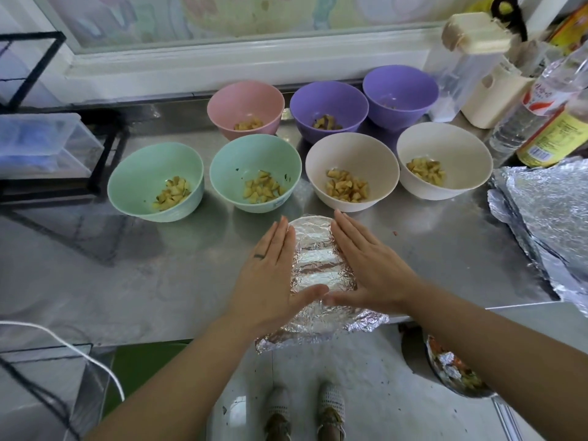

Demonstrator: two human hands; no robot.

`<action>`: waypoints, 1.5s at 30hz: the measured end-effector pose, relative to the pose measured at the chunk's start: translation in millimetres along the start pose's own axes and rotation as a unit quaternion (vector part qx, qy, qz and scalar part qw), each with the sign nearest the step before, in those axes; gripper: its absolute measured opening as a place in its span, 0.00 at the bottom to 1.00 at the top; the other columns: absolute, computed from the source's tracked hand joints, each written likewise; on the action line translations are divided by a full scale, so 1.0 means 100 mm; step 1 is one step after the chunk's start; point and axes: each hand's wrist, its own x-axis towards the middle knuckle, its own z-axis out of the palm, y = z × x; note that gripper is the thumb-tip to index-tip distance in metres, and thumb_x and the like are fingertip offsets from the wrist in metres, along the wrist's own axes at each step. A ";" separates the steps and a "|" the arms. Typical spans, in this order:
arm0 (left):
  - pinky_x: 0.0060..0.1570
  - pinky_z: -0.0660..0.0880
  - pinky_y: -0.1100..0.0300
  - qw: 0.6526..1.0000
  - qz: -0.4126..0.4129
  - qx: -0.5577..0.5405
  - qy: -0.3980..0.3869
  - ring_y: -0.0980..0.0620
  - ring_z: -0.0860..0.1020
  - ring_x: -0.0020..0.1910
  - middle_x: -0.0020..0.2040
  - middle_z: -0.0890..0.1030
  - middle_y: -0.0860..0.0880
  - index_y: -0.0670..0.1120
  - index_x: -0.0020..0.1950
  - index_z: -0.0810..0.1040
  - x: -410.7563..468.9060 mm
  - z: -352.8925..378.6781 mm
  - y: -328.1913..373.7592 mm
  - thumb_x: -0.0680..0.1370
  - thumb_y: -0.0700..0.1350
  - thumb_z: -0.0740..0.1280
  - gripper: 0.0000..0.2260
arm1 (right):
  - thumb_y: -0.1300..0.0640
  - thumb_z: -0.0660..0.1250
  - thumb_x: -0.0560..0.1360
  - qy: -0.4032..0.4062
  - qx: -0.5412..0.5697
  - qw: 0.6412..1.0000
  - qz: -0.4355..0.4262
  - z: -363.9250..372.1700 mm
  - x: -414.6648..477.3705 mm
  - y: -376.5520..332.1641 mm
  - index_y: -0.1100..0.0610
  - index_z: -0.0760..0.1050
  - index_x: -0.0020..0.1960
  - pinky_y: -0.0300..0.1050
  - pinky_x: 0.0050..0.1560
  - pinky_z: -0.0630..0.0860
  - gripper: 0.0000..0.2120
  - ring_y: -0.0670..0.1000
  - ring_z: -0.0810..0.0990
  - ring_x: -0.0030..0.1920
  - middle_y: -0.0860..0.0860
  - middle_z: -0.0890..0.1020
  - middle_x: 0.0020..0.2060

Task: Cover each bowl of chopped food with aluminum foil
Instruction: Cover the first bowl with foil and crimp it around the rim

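Both left hand (270, 275) and right hand (372, 268) lie flat, fingers straight, on crinkled silver aluminum foil (318, 268) — bowl beneath hidden.

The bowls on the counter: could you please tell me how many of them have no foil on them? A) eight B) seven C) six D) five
B: the pink bowl, left purple bowl, right purple bowl, left green bowl, right green bowl, left cream bowl and right cream bowl show bare food; only the foiled bowl under the left hand and right hand is covered.
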 end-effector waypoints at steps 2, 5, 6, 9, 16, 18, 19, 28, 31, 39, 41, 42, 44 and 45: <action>0.71 0.30 0.62 0.999 0.020 0.018 -0.024 0.54 0.29 0.78 0.80 0.29 0.48 0.43 0.81 0.34 -0.01 -0.04 -0.04 0.66 0.83 0.42 0.58 | 0.13 0.46 0.62 -0.012 -0.001 1.000 -0.015 -0.02 -0.01 0.04 0.57 0.33 0.82 0.45 0.79 0.39 0.66 0.45 0.27 0.78 0.50 0.29 0.80; 0.72 0.30 0.59 0.996 0.050 0.045 -0.055 0.52 0.26 0.76 0.78 0.26 0.46 0.44 0.80 0.33 -0.02 -0.11 -0.08 0.63 0.84 0.52 0.62 | 0.12 0.51 0.57 -0.030 0.008 0.999 -0.031 -0.06 -0.03 0.05 0.57 0.34 0.82 0.47 0.78 0.38 0.70 0.46 0.26 0.78 0.50 0.28 0.79; 0.73 0.31 0.58 0.995 0.057 0.054 -0.062 0.51 0.25 0.76 0.77 0.25 0.46 0.44 0.80 0.33 -0.02 -0.13 -0.09 0.63 0.84 0.53 0.63 | 0.12 0.52 0.56 -0.039 0.004 0.999 -0.037 -0.08 -0.03 0.06 0.57 0.34 0.82 0.47 0.77 0.37 0.71 0.47 0.26 0.78 0.50 0.27 0.79; 0.75 0.33 0.55 0.991 0.071 0.075 -0.084 0.51 0.23 0.75 0.76 0.23 0.46 0.45 0.80 0.31 -0.02 -0.16 -0.13 0.60 0.85 0.55 0.65 | 0.10 0.49 0.53 -0.059 -0.015 0.997 -0.050 -0.11 -0.02 0.09 0.57 0.34 0.82 0.50 0.78 0.37 0.74 0.50 0.25 0.77 0.52 0.26 0.78; 0.76 0.33 0.52 0.984 0.111 0.114 -0.080 0.46 0.25 0.76 0.77 0.26 0.41 0.42 0.80 0.34 -0.04 -0.19 -0.16 0.61 0.86 0.54 0.65 | 0.11 0.53 0.53 -0.083 -0.037 0.995 -0.046 -0.15 -0.02 0.08 0.55 0.29 0.81 0.50 0.75 0.34 0.74 0.51 0.22 0.76 0.52 0.23 0.76; 0.77 0.34 0.51 0.984 0.110 0.115 -0.077 0.45 0.26 0.76 0.78 0.28 0.40 0.41 0.81 0.36 -0.04 -0.19 -0.15 0.63 0.85 0.53 0.64 | 0.11 0.54 0.55 -0.078 -0.048 0.995 -0.046 -0.16 -0.03 0.06 0.55 0.28 0.80 0.49 0.74 0.31 0.73 0.52 0.22 0.76 0.54 0.23 0.76; 0.77 0.35 0.51 0.984 0.110 0.113 -0.077 0.45 0.26 0.77 0.78 0.28 0.40 0.42 0.81 0.37 -0.03 -0.19 -0.15 0.63 0.85 0.53 0.64 | 0.11 0.54 0.56 -0.077 -0.056 0.994 -0.047 -0.17 -0.04 0.05 0.55 0.28 0.80 0.48 0.73 0.28 0.73 0.52 0.21 0.76 0.54 0.22 0.76; 0.76 0.32 0.48 0.974 0.121 0.149 -0.118 0.42 0.23 0.75 0.76 0.26 0.38 0.44 0.80 0.31 -0.02 -0.25 -0.16 0.59 0.86 0.56 0.67 | 0.11 0.51 0.58 -0.078 -0.094 0.992 -0.043 -0.22 -0.07 -0.01 0.56 0.26 0.79 0.54 0.77 0.29 0.70 0.55 0.20 0.75 0.58 0.22 0.75; 0.76 0.32 0.46 0.976 0.092 0.112 -0.163 0.43 0.21 0.73 0.75 0.22 0.41 0.46 0.79 0.29 -0.05 -0.32 -0.08 0.59 0.85 0.57 0.67 | 0.12 0.53 0.59 -0.085 -0.089 0.992 -0.035 -0.23 -0.08 -0.03 0.54 0.25 0.79 0.55 0.78 0.30 0.70 0.55 0.20 0.75 0.57 0.22 0.75; 0.77 0.36 0.41 0.990 0.019 0.104 -0.091 0.39 0.25 0.75 0.77 0.28 0.37 0.44 0.80 0.32 -0.09 -0.11 0.17 0.62 0.86 0.49 0.63 | 0.13 0.55 0.59 -0.098 -0.078 0.992 -0.030 -0.22 -0.04 -0.04 0.53 0.25 0.79 0.52 0.76 0.27 0.69 0.54 0.19 0.74 0.57 0.23 0.76; 0.77 0.36 0.40 0.990 0.024 0.108 -0.087 0.38 0.25 0.75 0.77 0.28 0.36 0.44 0.80 0.33 -0.09 -0.09 0.16 0.62 0.86 0.49 0.63 | 0.14 0.57 0.60 -0.097 -0.071 0.992 -0.034 -0.22 -0.04 -0.04 0.54 0.26 0.79 0.47 0.72 0.24 0.69 0.54 0.19 0.74 0.57 0.23 0.76; 0.77 0.36 0.40 0.990 0.027 0.107 -0.084 0.38 0.25 0.75 0.77 0.28 0.36 0.44 0.81 0.33 -0.09 -0.09 0.16 0.62 0.86 0.48 0.63 | 0.14 0.57 0.60 -0.096 -0.068 0.992 -0.035 -0.22 -0.04 -0.04 0.54 0.26 0.79 0.46 0.70 0.23 0.69 0.54 0.19 0.74 0.57 0.23 0.76; 0.77 0.37 0.40 0.991 0.031 0.102 -0.079 0.38 0.25 0.75 0.77 0.29 0.36 0.44 0.81 0.34 -0.09 -0.06 0.15 0.62 0.86 0.49 0.63 | 0.14 0.59 0.60 -0.089 -0.061 0.993 -0.038 -0.21 -0.05 -0.03 0.54 0.26 0.79 0.46 0.70 0.23 0.70 0.54 0.19 0.74 0.57 0.24 0.76; 0.77 0.37 0.40 0.991 0.033 0.103 -0.077 0.37 0.26 0.75 0.78 0.29 0.35 0.44 0.81 0.34 -0.10 -0.06 0.14 0.62 0.85 0.49 0.63 | 0.14 0.59 0.59 -0.082 -0.059 0.994 -0.040 -0.20 -0.05 -0.03 0.53 0.26 0.79 0.46 0.71 0.24 0.70 0.54 0.20 0.75 0.57 0.24 0.76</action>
